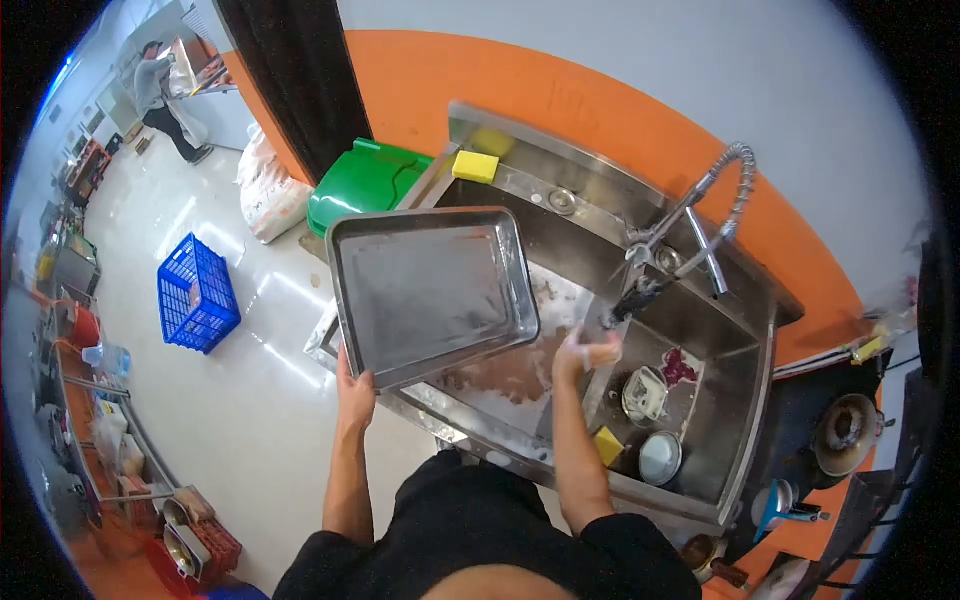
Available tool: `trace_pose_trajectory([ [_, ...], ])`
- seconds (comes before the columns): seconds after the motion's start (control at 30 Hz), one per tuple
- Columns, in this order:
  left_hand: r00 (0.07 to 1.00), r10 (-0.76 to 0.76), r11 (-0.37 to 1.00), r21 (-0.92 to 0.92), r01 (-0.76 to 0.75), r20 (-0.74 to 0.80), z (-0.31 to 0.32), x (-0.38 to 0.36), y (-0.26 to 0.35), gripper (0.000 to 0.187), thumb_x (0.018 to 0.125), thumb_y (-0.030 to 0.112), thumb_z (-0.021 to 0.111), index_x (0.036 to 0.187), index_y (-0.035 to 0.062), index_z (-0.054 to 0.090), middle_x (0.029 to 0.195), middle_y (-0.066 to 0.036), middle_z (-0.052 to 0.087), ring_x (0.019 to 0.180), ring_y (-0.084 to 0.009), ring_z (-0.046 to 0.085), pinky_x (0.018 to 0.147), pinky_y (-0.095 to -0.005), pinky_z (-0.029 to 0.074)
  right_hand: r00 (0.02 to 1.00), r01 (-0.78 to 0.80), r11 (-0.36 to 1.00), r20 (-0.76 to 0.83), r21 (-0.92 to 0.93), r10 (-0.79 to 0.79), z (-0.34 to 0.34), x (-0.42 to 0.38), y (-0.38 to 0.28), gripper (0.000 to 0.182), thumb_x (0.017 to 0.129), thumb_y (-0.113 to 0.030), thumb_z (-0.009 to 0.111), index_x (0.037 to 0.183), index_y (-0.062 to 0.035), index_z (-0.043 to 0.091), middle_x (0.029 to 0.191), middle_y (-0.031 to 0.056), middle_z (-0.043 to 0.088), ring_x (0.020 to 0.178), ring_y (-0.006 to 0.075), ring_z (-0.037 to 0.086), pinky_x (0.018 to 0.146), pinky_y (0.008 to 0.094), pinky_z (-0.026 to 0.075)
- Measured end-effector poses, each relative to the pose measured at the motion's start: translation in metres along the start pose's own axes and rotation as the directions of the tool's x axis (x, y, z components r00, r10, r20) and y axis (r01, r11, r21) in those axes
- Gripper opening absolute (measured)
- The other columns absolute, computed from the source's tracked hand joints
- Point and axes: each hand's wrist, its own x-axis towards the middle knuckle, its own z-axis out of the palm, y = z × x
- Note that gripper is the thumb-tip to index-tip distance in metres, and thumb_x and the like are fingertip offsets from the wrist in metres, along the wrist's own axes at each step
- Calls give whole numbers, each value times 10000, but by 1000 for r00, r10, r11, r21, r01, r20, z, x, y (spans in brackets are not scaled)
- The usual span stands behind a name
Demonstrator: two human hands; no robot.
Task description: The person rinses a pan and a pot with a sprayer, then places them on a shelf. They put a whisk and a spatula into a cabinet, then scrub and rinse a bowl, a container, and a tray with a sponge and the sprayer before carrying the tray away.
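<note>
My left hand (357,388) grips the near left corner of a rectangular metal tray (425,295), thumb over the rim. The tray is tilted toward me, and its bare inside looks wet. It overlaps the left basin (490,385) of a steel double sink, where foamy, brownish water lies. Above the divider, my right hand (588,352) is a little blurred, its fingers stretched out to the right and nothing visible in them. Just above those fingers is the dark end of the spray tap (640,296).
In the right basin are a bowl with whitish contents (645,394), another bowl (660,458), a yellow sponge (607,445) and dark red scraps (680,367). Another yellow sponge (475,167) lies on the sink's back ledge. Left stand a green bin (365,185) and blue crate (198,295); a person (165,100) is farther off.
</note>
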Motion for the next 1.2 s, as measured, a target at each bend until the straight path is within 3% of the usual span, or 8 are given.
trace_pose_trajectory([
  [0.07, 999, 43, 999, -9, -43, 26, 2, -1, 20, 683, 712, -129, 347, 1378, -15, 247, 1320, -138, 408, 1216, -210, 396, 1024, -279, 260, 923, -264, 946, 335, 188, 191, 14, -48, 7, 440, 687, -167, 710, 1015, -3, 467, 936, 140, 479, 875, 290, 485, 757, 405, 395],
  [0.17, 973, 221, 966, 123, -228, 75, 0, -10, 39, 681, 700, -132, 335, 1369, -23, 268, 1317, -137, 413, 1225, -205, 388, 1025, -287, 262, 345, -814, 571, 881, 109, 323, 56, -88, 10, 374, 726, -179, 670, 1014, -17, 495, 925, 121, 513, 856, 270, 510, 738, 391, 419],
  [0.33, 858, 480, 790, 337, -513, 182, 12, -21, 76, 701, 639, -162, 327, 1320, -3, 371, 1227, -210, 499, 1084, -305, 527, 951, -329, 369, -195, -943, 276, 981, -185, -8, 108, -93, -9, 279, 790, -197, 603, 1012, -41, 541, 906, 90, 570, 826, 238, 551, 706, 367, 458],
  [0.6, 618, 690, 362, 559, -746, 377, 28, -46, 103, 737, 579, -185, 377, 1279, 40, 418, 1130, -256, 535, 977, -406, 558, 844, -421, 448, 94, -847, 527, 995, 70, 19, 130, -96, -54, 207, 859, -237, 538, 983, -75, 579, 835, 57, 611, 705, 170, 581, 578, 326, 492],
  [0.77, 597, 738, 346, 584, -734, 314, 32, -61, 97, 748, 570, -182, 379, 1280, 48, 413, 1145, -279, 521, 979, -433, 553, 839, -441, 453, -241, -970, 37, 923, -242, -300, 125, -87, -63, 145, 864, -232, 538, 896, -97, 580, 717, 20, 563, 605, 153, 535, 497, 306, 434],
  [0.9, 615, 747, 359, 626, -692, 252, 28, -69, 97, 755, 552, -181, 373, 1272, 40, 423, 1163, -282, 513, 999, -414, 557, 822, -411, 467, -433, -895, 205, 667, -395, -606, 161, -85, -34, 118, 864, -202, 535, 814, -102, 573, 692, 23, 557, 624, 169, 549, 497, 321, 443],
  [0.97, 637, 741, 378, 650, -660, 215, 22, -71, 101, 757, 546, -183, 371, 1268, 37, 428, 1165, -282, 511, 1003, -410, 559, 815, -401, 472, -452, -818, -192, 812, -543, -370, 146, -66, -43, 163, 862, -173, 528, 708, -119, 532, 628, 4, 517, 648, 166, 551, 524, 338, 454],
  [1.2, 634, 763, 448, 600, -663, 131, -5, -85, 102, 721, 549, -177, 390, 1230, 37, 486, 1206, -241, 502, 969, -339, 584, 737, -338, 507, -517, -833, 425, 771, -354, -371, 90, -15, -3, 90, 842, -130, 539, 781, -64, 537, 691, 59, 540, 675, 187, 555, 560, 341, 463],
])
